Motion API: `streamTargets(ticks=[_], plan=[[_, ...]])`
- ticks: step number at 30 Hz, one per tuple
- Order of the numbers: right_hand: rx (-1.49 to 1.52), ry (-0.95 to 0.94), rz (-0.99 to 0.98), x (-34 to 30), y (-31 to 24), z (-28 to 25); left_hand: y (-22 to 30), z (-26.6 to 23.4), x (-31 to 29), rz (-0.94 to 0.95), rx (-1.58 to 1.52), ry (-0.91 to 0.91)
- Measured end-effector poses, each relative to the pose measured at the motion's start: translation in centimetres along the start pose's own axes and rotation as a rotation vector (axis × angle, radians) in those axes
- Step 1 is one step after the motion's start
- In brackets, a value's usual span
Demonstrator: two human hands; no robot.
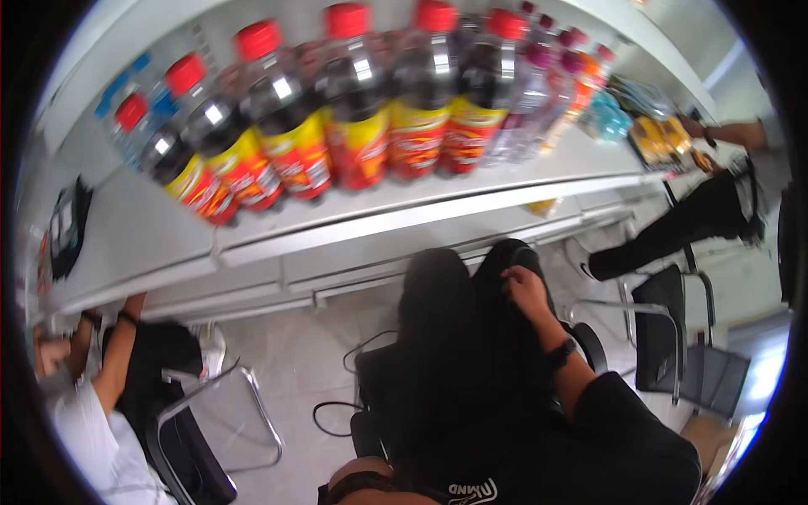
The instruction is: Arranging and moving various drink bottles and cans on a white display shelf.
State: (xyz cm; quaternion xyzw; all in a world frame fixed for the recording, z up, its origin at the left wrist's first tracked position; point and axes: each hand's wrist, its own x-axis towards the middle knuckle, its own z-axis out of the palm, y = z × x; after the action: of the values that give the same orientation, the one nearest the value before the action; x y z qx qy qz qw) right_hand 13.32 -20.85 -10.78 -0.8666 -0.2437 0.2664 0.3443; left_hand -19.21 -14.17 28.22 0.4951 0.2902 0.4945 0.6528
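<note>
Head view: left hand unseen; bare right hand (528, 293) lies on black trousers (501, 337) near the white shelf's front edge (438, 214), finger spacing unclear.

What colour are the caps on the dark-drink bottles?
The caps are red, clearest in the head view.

White shelf (126, 219), red-capped bottles (352, 97), purple-capped bottles (530, 97), black packet (71, 227)

Black short-sleeved shirt (627, 425), black trousers (438, 328), dark wristband (560, 353).
</note>
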Motion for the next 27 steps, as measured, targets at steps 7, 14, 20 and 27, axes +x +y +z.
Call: streamTargets(ticks=[7,14,20,27], plan=[[-0.119,0.189,-0.118,-0.6,-1.2,-1.0,-5.2,-4.5,3.3,0.184,-0.458,-0.788],[-0.167,0.21,-0.221,-1.6,-1.2,1.0,-5.1,-6.4,2.2,0.236,-0.559,-0.806],[-0.135,0.215,-0.219,-1.1,1.7,0.3,-6.1,-4.4,2.1,0.487,-0.362,-0.629],[-0.118,0.207,-0.304,-1.1,-1.0,0.0,-6.8,-3.2,1.7,0.901,-0.15,-0.312]])
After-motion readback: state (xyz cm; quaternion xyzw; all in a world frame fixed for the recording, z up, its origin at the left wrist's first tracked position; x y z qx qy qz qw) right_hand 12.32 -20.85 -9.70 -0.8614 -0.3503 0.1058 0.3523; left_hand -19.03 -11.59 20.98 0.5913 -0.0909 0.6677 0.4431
